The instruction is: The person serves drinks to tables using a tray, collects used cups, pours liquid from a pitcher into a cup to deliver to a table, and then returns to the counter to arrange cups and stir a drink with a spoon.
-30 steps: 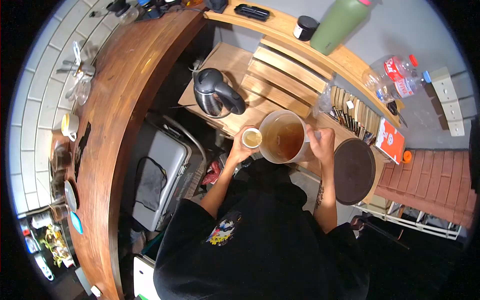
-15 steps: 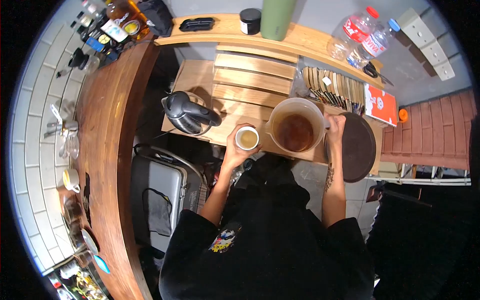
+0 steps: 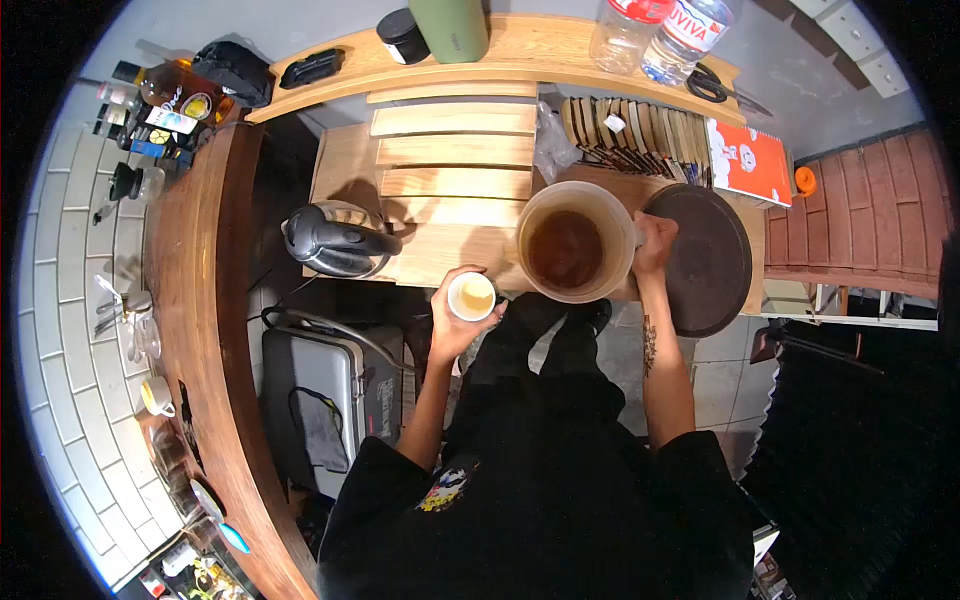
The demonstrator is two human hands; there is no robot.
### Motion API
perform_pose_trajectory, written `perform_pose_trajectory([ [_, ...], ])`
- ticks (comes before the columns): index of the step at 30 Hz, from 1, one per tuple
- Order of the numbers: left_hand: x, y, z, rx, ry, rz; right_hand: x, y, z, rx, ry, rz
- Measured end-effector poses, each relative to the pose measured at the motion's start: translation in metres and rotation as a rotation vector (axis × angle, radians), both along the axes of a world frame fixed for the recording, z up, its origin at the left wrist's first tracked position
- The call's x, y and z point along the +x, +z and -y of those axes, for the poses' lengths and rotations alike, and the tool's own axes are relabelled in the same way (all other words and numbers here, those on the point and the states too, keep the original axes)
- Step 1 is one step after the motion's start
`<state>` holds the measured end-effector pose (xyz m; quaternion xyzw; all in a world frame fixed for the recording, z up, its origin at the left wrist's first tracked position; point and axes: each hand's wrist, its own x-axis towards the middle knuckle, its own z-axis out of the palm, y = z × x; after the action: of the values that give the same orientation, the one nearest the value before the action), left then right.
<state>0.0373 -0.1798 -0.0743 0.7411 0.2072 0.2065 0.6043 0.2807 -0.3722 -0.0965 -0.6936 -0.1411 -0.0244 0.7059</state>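
My left hand is wrapped round a small white cup with pale yellowish liquid in it, held in front of the wooden table's near edge. The handle of a large translucent pitcher is gripped in my right hand. Brown liquid covers the pitcher's bottom. Cup and pitcher are apart, the pitcher to the right and a little farther away. A black and steel kettle stands on the left part of the table.
Right of the pitcher lies a dark round board. Books and an orange-red notebook stand behind it. A shelf holds bottles and scissors. At the left runs a wooden counter, with a grey case beside it.
The view has turned and shifted. The cup, which was close beside the pitcher a second ago, is now apart from it and lower. Both hands keep their holds.
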Motion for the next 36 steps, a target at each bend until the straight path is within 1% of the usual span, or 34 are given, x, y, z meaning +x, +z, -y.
perform_pose_trajectory([
  [1, -0.003, -0.004, 0.007, 0.008, -0.002, -0.013, 0.001, -0.010, 0.004, 0.008, -0.002, -0.013],
  [2, -0.005, -0.007, 0.015, 0.000, 0.025, 0.001, 0.000, -0.025, 0.008, -0.035, -0.037, 0.028],
  [3, -0.005, -0.007, 0.023, -0.008, 0.050, 0.016, -0.002, -0.026, 0.009, -0.079, -0.074, 0.070],
  [4, -0.005, -0.006, 0.031, 0.008, 0.062, 0.008, -0.003, -0.025, 0.014, -0.071, -0.082, 0.055],
  [6, -0.008, -0.003, 0.048, 0.021, 0.054, -0.067, -0.005, -0.019, 0.021, 0.018, 0.134, -0.022],
  [7, -0.009, -0.002, 0.056, 0.029, 0.051, -0.128, -0.009, -0.018, 0.021, 0.027, 0.130, -0.031],
  [9, -0.010, -0.007, 0.072, 0.004, 0.058, -0.160, -0.016, -0.016, 0.019, 0.002, 0.127, -0.030],
  [10, -0.009, -0.006, 0.081, 0.048, 0.053, -0.150, -0.013, -0.016, 0.015, -0.071, 0.103, 0.266],
  [11, -0.007, -0.004, 0.091, 0.091, 0.049, -0.139, -0.014, -0.014, 0.018, -0.068, 0.100, 0.260],
  [13, -0.006, -0.005, 0.109, 0.053, 0.059, -0.183, -0.015, 0.001, 0.023, -0.188, 0.235, 0.042],
  [15, -0.001, -0.009, 0.125, 0.069, 0.027, -0.189, -0.013, 0.001, 0.026, -0.143, 0.324, -0.020],
  [16, 0.003, -0.011, 0.133, 0.069, 0.024, -0.191, -0.010, 0.002, 0.031, -0.149, 0.427, -0.088],
  [17, 0.009, -0.013, 0.141, 0.079, -0.009, -0.189, -0.006, 0.004, 0.039, -0.150, 0.423, -0.090],
  [19, 0.024, -0.017, 0.157, 0.089, -0.048, -0.182, 0.005, 0.021, 0.056, -0.075, 0.541, -0.043],
  [21, 0.043, -0.021, 0.174, 0.082, -0.114, -0.165, 0.014, 0.007, 0.083, -0.075, 0.518, -0.047],
  [23, 0.064, -0.025, 0.190, 0.038, -0.154, -0.154, 0.025, -0.004, 0.118, -0.206, 0.289, 0.003],
  [24, 0.078, -0.026, 0.198, 0.041, -0.207, -0.138, 0.034, -0.016, 0.142, -0.295, 0.221, -0.010],
  [25, 0.093, -0.027, 0.205, 0.045, -0.262, -0.120, 0.043, -0.032, 0.171, -0.445, 0.156, 0.051],
  [26, 0.107, -0.036, 0.213, 0.067, -0.291, -0.087, 0.050, -0.052, 0.199, -0.451, 0.127, -0.065],
  [28, 0.138, -0.038, 0.228, 0.059, -0.333, -0.073, 0.054, -0.060, 0.254, -0.619, 0.014, -0.054],
  [29, 0.153, -0.039, 0.234, 0.052, -0.352, -0.066, 0.051, -0.068, 0.279, -0.621, -0.017, -0.055],
  [31, 0.187, -0.052, 0.245, 0.070, -0.410, -0.046, 0.043, -0.086, 0.320, -0.834, -0.119, -0.284],
  [33, 0.214, -0.067, 0.255, 0.015, -0.398, -0.067, 0.025, -0.100, 0.346, -0.860, -0.187, -0.305],
  [35, 0.242, -0.073, 0.263, 0.052, -0.427, 0.029, 0.008, -0.124, 0.360, -0.880, -0.251, -0.335],
  [36, 0.253, -0.072, 0.268, 0.033, -0.441, 0.018, -0.001, -0.139, 0.358, -0.930, -0.295, -0.383],
])
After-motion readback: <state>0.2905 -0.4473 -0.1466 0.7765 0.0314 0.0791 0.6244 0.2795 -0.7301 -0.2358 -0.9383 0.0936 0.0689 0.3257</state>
